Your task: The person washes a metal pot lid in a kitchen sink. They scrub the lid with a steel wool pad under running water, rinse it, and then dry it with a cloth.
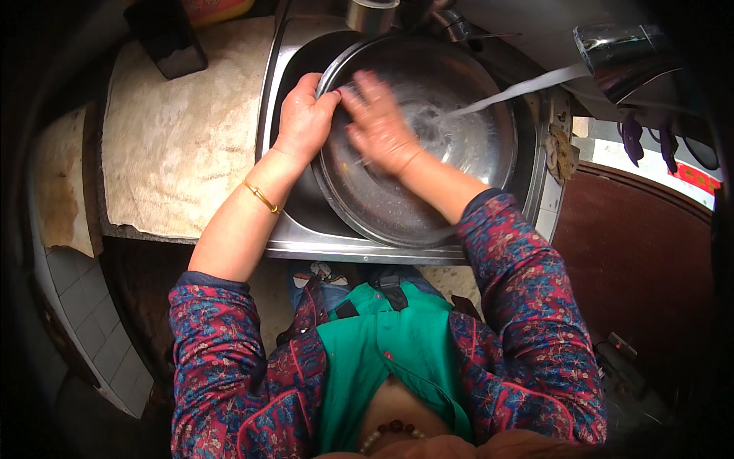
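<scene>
A wide stainless steel basin (390, 212) sits tilted in the metal sink (298, 189). My left hand (307, 117) grips its left rim, thumb over the edge. Inside the basin, my right hand (381, 123) is blurred by motion, fingers spread over the left inner wall; whether the fingertips touch the metal is hard to tell. A stream of water (516, 89) comes in from the upper right and splashes on the basin's bottom near my right hand. Shallow water appears to swirl there. My right hand holds nothing that I can see.
Left of the sink, a beige cloth (183, 143) covers the counter, with a dark phone-like slab (166, 40) at its back. A shiny metal vessel or fitting (625, 57) stands at upper right. A crumpled rag (559, 152) hangs over the sink's right edge. A metal can (371, 14) is behind the basin.
</scene>
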Motion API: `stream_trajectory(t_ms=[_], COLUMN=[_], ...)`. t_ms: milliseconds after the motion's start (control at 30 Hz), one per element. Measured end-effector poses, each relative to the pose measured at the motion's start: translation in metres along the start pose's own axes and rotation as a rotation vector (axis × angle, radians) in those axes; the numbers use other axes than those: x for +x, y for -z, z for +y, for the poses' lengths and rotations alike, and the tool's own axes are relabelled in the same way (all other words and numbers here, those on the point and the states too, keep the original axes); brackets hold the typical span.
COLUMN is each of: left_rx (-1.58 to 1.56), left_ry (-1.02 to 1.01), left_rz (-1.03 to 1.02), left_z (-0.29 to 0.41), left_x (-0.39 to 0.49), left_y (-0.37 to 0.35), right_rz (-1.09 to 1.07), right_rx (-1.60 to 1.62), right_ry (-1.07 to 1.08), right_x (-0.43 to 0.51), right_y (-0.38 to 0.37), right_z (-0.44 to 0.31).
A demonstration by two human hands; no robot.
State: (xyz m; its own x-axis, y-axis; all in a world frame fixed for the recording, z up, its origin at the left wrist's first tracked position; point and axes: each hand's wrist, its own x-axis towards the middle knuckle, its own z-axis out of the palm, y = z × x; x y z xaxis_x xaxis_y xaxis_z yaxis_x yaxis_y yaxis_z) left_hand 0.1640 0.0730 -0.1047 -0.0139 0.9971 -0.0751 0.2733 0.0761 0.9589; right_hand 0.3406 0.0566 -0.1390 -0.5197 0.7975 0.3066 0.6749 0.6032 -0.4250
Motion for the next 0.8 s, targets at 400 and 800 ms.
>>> stream_trajectory(t_ms=[400, 800], left_rx=[0.003, -0.071], left_ry=[0.027, -0.037], left_rz=[0.001, 0.02], left_z=[-0.003, -0.007], left_x=[0.003, 0.003], left_y=[-0.001, 0.0], right_rz=[-0.861, -0.492], right_rx=[0.35, 0.488], right_ry=[0.057, 0.02], right_x=[-0.118, -0.083], right_y=[0.135, 0.052], right_z=[-0.026, -0.061])
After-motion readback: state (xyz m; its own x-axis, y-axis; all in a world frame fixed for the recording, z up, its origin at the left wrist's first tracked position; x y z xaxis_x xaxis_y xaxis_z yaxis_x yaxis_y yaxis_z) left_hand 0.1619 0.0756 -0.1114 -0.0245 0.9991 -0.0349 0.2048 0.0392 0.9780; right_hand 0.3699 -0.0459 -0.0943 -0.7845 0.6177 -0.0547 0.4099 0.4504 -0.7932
